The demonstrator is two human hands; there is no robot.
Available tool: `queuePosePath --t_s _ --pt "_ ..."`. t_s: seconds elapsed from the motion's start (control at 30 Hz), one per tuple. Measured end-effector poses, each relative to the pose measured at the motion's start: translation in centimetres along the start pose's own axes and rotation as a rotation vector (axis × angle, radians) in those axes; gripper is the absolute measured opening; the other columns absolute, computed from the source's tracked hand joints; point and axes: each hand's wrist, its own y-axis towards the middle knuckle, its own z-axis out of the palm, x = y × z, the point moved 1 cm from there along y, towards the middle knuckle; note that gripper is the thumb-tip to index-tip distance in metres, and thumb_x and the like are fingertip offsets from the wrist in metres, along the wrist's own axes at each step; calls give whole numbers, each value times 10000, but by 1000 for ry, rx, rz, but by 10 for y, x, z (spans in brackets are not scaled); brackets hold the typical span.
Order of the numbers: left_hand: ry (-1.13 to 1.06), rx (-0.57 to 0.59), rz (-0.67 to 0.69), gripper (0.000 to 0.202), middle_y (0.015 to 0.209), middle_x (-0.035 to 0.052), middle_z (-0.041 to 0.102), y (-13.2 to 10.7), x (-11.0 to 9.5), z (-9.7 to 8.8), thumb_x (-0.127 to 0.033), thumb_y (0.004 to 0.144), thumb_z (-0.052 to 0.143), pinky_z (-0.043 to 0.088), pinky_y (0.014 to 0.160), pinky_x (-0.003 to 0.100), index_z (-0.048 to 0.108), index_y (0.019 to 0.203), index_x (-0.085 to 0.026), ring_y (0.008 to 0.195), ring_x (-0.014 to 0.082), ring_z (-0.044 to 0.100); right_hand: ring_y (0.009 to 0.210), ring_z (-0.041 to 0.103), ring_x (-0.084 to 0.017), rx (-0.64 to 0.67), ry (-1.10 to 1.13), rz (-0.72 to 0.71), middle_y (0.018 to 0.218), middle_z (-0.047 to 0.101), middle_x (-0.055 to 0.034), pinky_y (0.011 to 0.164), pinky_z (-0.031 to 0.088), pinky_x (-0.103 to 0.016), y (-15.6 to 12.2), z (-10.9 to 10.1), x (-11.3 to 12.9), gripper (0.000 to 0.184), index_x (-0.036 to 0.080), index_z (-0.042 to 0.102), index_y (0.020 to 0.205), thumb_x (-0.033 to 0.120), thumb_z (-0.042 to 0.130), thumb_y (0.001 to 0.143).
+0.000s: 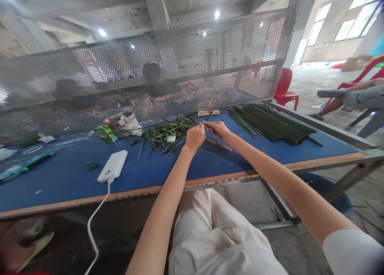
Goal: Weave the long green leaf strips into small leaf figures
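Over the blue tabletop [240,153] my two hands are close together. My left hand [195,137] is closed in a fist, with its fingers turned away from me. Beside it, my right hand [217,129] pinches a narrow green leaf strip [209,116], which seems to run into the left fist too. Just below the hands lies a thin, blade-like tool [220,145]. A loose heap of cut leaf scraps [159,133] lies left of my left hand, with a small whitish roundish object [171,139] in it. To the right is a stack of long dark green leaves [270,125].
A white power bank [113,167] with a cable lies near the front edge. Behind it are a green packet [105,134] and crumpled paper [126,123]. A power strip [208,113] sits by the perforated metal screen [192,67]. Red chairs [286,87] and a seated person are at right.
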Motion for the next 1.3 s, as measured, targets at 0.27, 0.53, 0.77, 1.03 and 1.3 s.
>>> queuePosePath --t_s 0.27,0.53,0.77,1.03,1.3 --pt "-446 -65 -51 381 1171 170 683 1 3 3 -171 848 610 494 937 364 626 1223 -109 1092 273 648 411 331 -52 -71 59 96 401 397 62 435 288 -216 11 -11 -4 412 189 442 475 307 738 738" --pt "-1577 236 -513 269 818 91 744 11 18 8 -361 803 701 568 792 356 716 907 -113 769 205 715 404 308 -60 -16 -38 52 383 357 60 425 265 -227 7 -10 1 446 202 407 469 330 672 804" --pt "-1638 299 -620 142 724 71 739 9 24 13 -262 746 746 560 763 322 730 737 -122 715 187 704 388 254 -58 57 -122 19 369 324 60 415 206 -246 7 -8 -4 519 211 360 440 397 691 792" --pt "-1527 252 -522 176 673 70 725 5 23 4 -283 730 695 536 677 315 724 652 -128 619 181 666 429 350 -66 -38 25 -30 447 433 58 447 275 -232 11 -14 1 373 168 607 659 509 691 785" --pt "-1503 144 -605 128 624 29 706 6 21 8 -229 736 667 517 625 297 716 643 -156 571 164 645 568 574 -87 -40 333 76 698 669 -38 505 458 -186 21 -17 8 280 164 614 759 419 643 870"
